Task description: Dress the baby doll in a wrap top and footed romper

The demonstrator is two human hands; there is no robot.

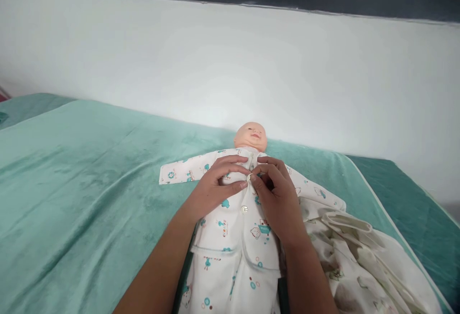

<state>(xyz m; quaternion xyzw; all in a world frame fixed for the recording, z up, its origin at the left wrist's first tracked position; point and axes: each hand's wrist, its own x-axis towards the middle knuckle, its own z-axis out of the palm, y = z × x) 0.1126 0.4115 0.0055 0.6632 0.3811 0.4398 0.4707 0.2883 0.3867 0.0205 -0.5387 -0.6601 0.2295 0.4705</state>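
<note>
A doll (250, 136) lies on its back, dressed in a white baby jacket (224, 225) with teal and brown prints and matching trousers (217, 283). At the chest, a small pale button (249, 177) sits between my fingertips. My left hand (228, 177) has its index finger and thumb closing on the jacket's front edge. Facing it, my right hand (275, 189) pinches the button and the cloth around it. Fingertips partly hide this fastening. Lower on the front shows another button (244, 209).
A crumpled white printed garment (359, 261) lies at the right, beside the doll. Beneath everything spreads a light green blanket (89, 175), with darker green cloth (413, 204) to the right. A white wall (215, 65) rises behind the doll's head.
</note>
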